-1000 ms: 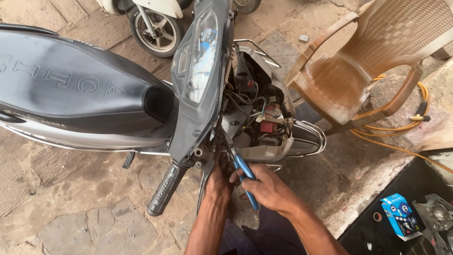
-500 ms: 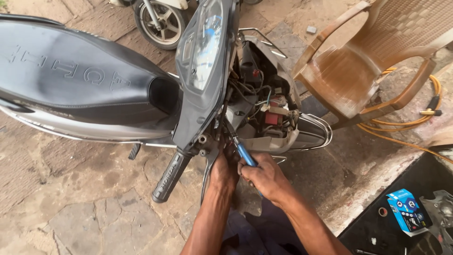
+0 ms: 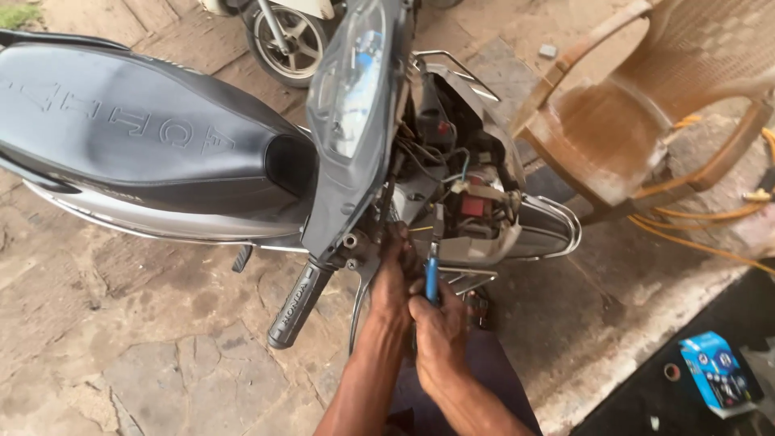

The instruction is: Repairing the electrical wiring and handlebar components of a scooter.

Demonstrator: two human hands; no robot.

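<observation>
1. The scooter lies across the frame with its front panels off; everything below is placed against its open front, where wires and a red part show.
2. The right hand sits just below that open front, fingers clenched around the blue handle of a screwdriver, whose shaft points up into the wiring.
3. The left hand is just left of the screwdriver, pressed against the scooter's lever mount; its fingers curl onto the metal there, though what exactly they grip cannot be made out.
4. The two hands touch each other, leaving almost no gap between them.
5. The black handlebar grip juts down and left of the open front, close beside the left forearm, crowding that side.
6. The chrome guard rail edges the open front on its right, near the right hand.
7. A brown plastic chair stands right of the open front, well apart from the hands.
8. Yellow hose trails under the chair.
9. Bare stone paving spreads below and left of the scooter.
10. A blue box lies far to the lower right.
</observation>
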